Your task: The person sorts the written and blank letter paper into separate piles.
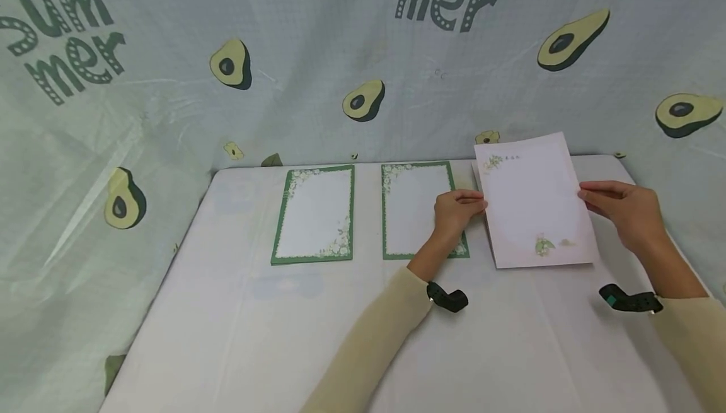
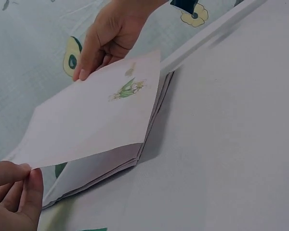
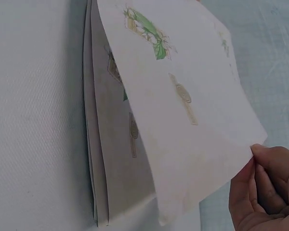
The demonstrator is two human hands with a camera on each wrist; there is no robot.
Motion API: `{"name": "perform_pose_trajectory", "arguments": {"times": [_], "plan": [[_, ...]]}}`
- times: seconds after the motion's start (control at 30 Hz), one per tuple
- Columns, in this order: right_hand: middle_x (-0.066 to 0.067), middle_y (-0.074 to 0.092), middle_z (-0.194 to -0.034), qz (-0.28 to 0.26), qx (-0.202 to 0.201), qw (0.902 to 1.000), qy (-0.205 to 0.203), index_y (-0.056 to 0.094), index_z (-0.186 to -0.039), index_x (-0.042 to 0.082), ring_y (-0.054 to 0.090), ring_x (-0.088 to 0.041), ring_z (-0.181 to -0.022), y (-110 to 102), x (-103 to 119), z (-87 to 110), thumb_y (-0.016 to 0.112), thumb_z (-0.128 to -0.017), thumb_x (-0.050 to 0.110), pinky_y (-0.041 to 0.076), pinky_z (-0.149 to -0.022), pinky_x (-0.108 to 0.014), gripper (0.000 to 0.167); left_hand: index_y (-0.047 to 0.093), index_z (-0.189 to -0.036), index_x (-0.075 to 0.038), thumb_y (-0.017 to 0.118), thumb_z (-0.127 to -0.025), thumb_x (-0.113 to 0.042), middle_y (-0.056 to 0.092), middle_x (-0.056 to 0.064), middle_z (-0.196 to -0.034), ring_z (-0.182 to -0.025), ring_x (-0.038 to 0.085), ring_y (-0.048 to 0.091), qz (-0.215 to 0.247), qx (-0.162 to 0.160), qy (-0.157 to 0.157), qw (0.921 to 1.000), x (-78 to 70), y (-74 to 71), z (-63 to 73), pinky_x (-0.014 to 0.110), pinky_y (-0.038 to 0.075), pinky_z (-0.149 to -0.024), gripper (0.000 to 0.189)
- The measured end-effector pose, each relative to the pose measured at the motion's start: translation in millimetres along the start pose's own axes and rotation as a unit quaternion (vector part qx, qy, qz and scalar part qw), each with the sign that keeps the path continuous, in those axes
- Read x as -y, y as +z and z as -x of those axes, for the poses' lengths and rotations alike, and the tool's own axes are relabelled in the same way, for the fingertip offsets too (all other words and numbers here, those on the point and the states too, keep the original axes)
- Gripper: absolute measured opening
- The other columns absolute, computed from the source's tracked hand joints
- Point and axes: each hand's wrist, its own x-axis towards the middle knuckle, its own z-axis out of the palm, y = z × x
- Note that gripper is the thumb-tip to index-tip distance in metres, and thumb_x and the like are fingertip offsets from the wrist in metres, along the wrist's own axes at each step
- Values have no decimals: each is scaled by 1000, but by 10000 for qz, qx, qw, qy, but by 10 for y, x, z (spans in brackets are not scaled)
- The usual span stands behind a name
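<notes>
Both hands pinch one pale pink sheet of paper (image 1: 535,205) with a small green floral print. My left hand (image 1: 455,211) grips its left edge between thumb and fingers, and my right hand (image 1: 629,208) pinches the right edge. In the left wrist view the sheet slants above a stack of similar paper (image 2: 98,168), with a gap between them. The right wrist view shows the same print on the stack's top sheet (image 3: 123,163). A green-bordered sheet (image 1: 416,217) lies on the table beside the stack, partly hidden by my left hand.
Another green-bordered stack of paper (image 1: 314,214) lies farther left on the white-covered table (image 1: 272,337). Behind the table hangs a pale curtain (image 1: 306,16) printed with avocados and lettering. Black bands (image 1: 448,297) sit on both wrists.
</notes>
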Motion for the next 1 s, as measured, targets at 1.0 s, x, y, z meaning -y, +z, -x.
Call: {"name": "perform_pose_trajectory", "arguments": {"times": [1.0], "plan": [[33,62,-91,639,204,9977,32,57,-134,-8,63,16,-83,74,-52,-209,65,-101,29,55,-77,-8,49,77,-92,9,77,-81,14,76,21,-87,-70,20,73,-158,-214,12,9996,-26,36,-179,43,64,-78,12]]}}
